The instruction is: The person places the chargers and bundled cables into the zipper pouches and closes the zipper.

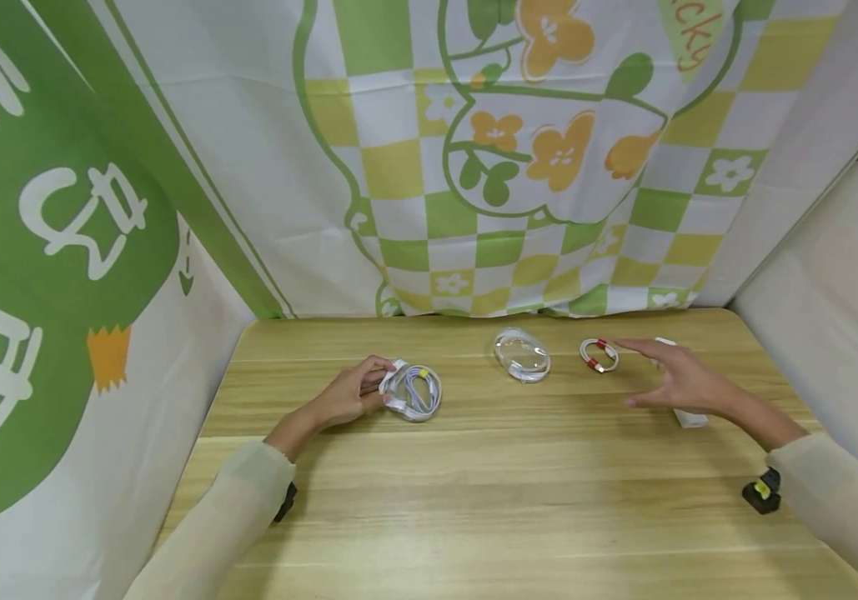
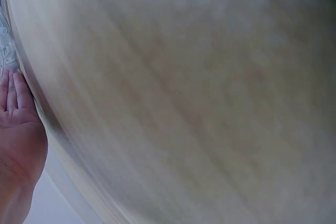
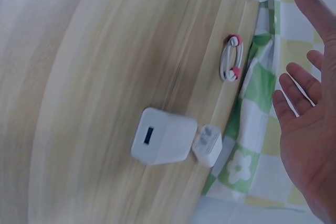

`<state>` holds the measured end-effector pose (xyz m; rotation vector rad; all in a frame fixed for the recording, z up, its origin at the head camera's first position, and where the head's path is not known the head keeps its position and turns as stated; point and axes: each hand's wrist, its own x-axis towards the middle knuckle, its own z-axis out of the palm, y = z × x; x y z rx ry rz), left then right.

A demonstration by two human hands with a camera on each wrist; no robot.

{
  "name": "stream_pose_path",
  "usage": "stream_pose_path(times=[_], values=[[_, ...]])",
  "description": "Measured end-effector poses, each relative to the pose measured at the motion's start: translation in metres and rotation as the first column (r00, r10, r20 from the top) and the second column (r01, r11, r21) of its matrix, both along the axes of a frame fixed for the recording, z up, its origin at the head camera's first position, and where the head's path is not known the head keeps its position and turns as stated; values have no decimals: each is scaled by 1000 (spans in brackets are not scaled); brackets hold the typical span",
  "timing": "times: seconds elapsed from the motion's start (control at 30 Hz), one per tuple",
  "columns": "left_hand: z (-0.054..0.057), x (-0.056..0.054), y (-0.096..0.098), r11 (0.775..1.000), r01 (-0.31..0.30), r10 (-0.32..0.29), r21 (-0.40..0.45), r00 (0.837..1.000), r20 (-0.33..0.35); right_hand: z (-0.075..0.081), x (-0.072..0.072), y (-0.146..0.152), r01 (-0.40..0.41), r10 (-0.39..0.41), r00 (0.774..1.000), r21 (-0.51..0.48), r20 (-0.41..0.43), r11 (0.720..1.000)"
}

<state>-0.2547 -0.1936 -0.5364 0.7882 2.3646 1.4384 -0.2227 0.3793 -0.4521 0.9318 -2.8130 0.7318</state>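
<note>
In the head view my left hand (image 1: 349,394) pinches the left side of a coiled white cable (image 1: 434,402) with a yellow tie, thumb and fingers on either side of its edge. Only part of that hand (image 2: 20,129) shows in the left wrist view, its fingers reaching to the cable's connectors (image 2: 8,52). My right hand (image 1: 679,382) is spread, thumb apart from the fingers, above a white charger block (image 1: 691,418) it partly hides. The right wrist view shows the larger charger (image 3: 163,136) beside a smaller white plug adapter (image 3: 208,145), both untouched.
Between the hands lie a coiled clear-and-white cable (image 1: 522,357) and a small white cable with red ties (image 1: 598,356). They rest on the wooden table (image 1: 459,500) near its back edge. A patterned curtain (image 1: 429,208) hangs right behind, with side panels left and right.
</note>
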Motion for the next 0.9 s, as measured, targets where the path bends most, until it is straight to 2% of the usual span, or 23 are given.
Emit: stream_pose_path(times=[0.13,0.3,0.47,0.6,0.9], values=[[0,0,0,1000,11,-10,9,1000,-21,-1,4,8,9,-9,999,-5,31,1000],[1,1,-1,1000,14,-14,6,1000,-15,-5,7,20,30,-31,998,13,62,999],[3,2,-1,1000,16,-16,-14,1000,-25,-10,8,29,15,-15,999,12,48,1000],[3,2,0,1000,4,-4,-27,1000,-6,-12,9,35,9,-9,999,9,35,1000],[4,2,1,1000,1,-1,-3,1000,9,-23,11,57,32,-33,999,18,10,999]])
